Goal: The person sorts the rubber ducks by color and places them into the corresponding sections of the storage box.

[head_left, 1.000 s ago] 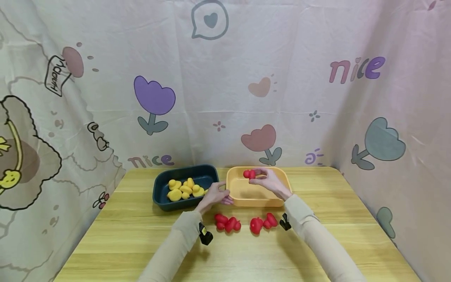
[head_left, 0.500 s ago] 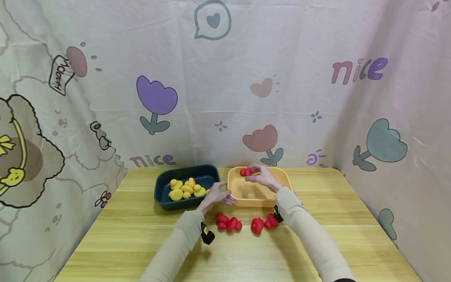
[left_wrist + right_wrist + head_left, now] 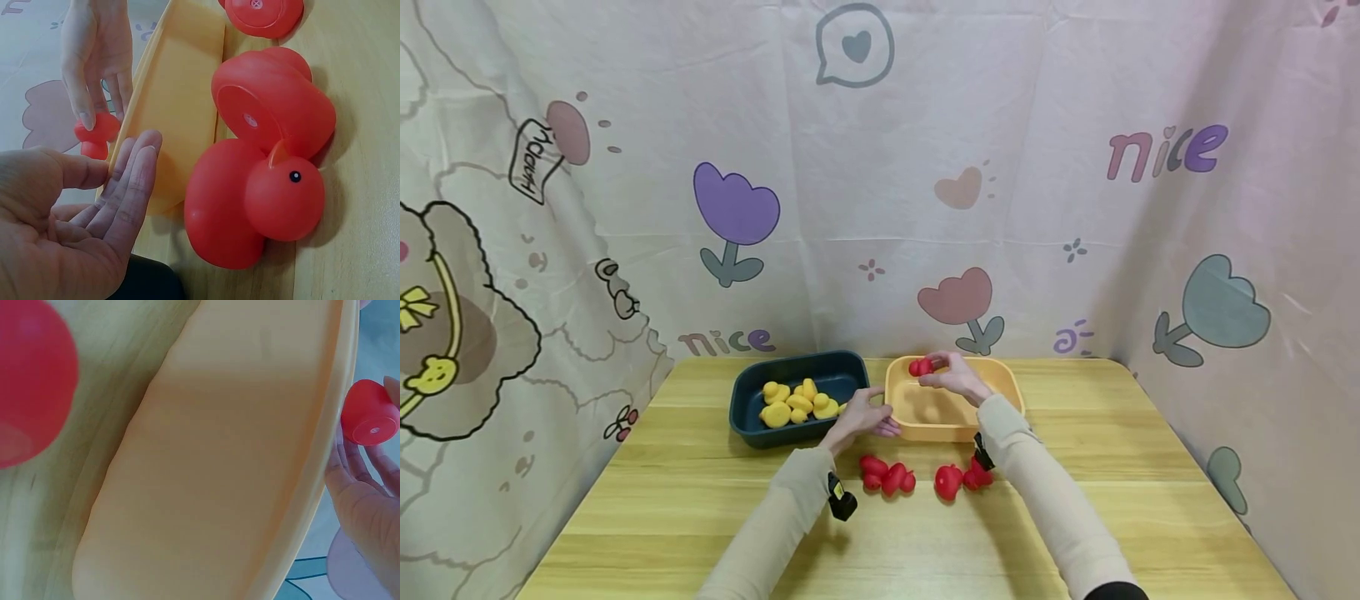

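Note:
Above the left back part of a light orange plastic tray [image 3: 940, 432], my right hand [image 3: 957, 375] pinches a small red rubber duck [image 3: 921, 367] between thumb and fingers. The right wrist view shows the flat base of this duck [image 3: 370, 419] beyond the tray's rim. At the tray's front left corner, my left hand [image 3: 859, 418] pinches the rim, thumb on top and fingers along the outer wall. Several more red rubber ducks [image 3: 284, 200] lie on the table in front of the tray, some tipped over.
Left of the orange tray stands a dark blue tray [image 3: 752, 439] holding several yellow rubber ducks [image 3: 776, 414]. Both trays are near the back edge of the wooden table [image 3: 647, 517]. A printed curtain [image 3: 842, 200] hangs behind and at the sides.
My right hand has shifted slightly left with the red rubber duck, still over the tray. The left hand keeps its place at the rim. The head view has turned a little.

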{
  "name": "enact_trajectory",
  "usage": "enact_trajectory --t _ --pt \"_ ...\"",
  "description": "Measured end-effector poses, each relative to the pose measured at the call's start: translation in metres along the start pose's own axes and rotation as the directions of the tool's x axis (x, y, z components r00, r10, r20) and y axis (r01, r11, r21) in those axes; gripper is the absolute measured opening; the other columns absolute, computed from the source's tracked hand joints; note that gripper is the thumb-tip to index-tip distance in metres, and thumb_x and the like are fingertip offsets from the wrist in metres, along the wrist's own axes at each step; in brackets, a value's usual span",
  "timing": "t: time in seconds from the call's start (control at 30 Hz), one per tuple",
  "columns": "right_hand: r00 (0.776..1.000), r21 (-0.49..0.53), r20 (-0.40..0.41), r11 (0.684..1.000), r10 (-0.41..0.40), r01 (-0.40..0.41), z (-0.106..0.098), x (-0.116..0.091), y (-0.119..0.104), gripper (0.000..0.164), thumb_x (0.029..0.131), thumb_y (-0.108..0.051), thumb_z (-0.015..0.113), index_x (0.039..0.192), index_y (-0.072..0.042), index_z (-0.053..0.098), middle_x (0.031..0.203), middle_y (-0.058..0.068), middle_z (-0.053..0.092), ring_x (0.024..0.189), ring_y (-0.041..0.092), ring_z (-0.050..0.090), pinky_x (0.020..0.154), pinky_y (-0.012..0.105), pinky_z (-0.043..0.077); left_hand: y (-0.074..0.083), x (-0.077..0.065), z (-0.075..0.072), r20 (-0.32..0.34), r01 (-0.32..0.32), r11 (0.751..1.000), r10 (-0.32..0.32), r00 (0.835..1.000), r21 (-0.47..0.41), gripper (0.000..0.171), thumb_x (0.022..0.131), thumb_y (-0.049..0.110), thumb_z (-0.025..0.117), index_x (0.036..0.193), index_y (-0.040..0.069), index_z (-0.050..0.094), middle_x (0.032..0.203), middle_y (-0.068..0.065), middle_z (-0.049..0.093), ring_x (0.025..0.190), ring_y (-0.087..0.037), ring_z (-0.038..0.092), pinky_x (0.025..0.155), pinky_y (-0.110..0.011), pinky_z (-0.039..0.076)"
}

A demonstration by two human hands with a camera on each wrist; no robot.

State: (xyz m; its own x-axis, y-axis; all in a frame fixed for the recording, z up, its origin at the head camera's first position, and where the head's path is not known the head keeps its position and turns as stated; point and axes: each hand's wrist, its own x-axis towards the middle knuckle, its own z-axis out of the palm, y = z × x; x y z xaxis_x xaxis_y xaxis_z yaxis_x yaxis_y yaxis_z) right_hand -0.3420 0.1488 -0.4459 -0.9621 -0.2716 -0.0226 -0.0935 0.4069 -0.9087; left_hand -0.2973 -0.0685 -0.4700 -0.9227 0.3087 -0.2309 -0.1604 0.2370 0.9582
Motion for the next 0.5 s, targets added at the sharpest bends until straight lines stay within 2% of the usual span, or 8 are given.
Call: enact_trajectory --t 0.07,0.17,0.33,0.5 --pt "1.000 0.004 -0.007 1.000 -0.001 0.001 0.001 0.001 0.001 0.055 0.088 -0.008 0.071 0.135 0.012 0.051 0.127 0.030 0.059 0.103 0.026 0.064 0.088 0.033 0.061 -0.001 0.000 0.000 0.001 -0.002 1.000 0.002 1.000 0.009 0.055 0.100 0.003 0.053 0.152 -0.004 0.036 0.083 -0.020 0.076 0.070 -0.025 0.077 0.069 -0.034 0.065" --pt "1.000 0.008 -0.019 1.000 -0.002 0.003 0.001 -0.001 0.001 0.056 0.089 -0.008 0.070 0.136 0.013 0.049 0.128 0.033 0.057 0.103 0.028 0.064 0.088 0.032 0.061 -0.001 0.001 0.000 0.003 -0.005 1.000 0.005 1.000 0.010 0.054 0.100 0.004 0.053 0.152 -0.004 0.037 0.084 -0.020 0.076 0.070 -0.025 0.077 0.068 -0.032 0.064" --pt "1.000 -0.015 -0.024 1.000 -0.015 0.015 -0.002 -0.008 0.001 0.055 0.091 -0.009 0.068 0.139 0.012 0.049 0.133 0.034 0.054 0.114 0.037 0.061 0.097 0.041 0.059 -0.001 0.000 0.000 0.002 -0.015 1.000 0.015 1.000 0.006 0.053 0.100 0.003 0.052 0.151 -0.004 0.038 0.087 -0.024 0.076 0.072 -0.028 0.077 0.070 -0.036 0.065" --pt "0.998 -0.004 -0.031 0.998 -0.063 0.062 -0.005 -0.022 0.001 0.055 0.093 -0.011 0.067 0.140 0.010 0.049 0.137 0.034 0.054 0.124 0.045 0.057 0.105 0.049 0.053 -0.001 0.000 0.000 -0.002 -0.010 1.000 0.010 1.000 0.011 0.053 0.101 0.003 0.052 0.151 -0.004 0.037 0.088 -0.024 0.076 0.074 -0.029 0.078 0.072 -0.037 0.065"
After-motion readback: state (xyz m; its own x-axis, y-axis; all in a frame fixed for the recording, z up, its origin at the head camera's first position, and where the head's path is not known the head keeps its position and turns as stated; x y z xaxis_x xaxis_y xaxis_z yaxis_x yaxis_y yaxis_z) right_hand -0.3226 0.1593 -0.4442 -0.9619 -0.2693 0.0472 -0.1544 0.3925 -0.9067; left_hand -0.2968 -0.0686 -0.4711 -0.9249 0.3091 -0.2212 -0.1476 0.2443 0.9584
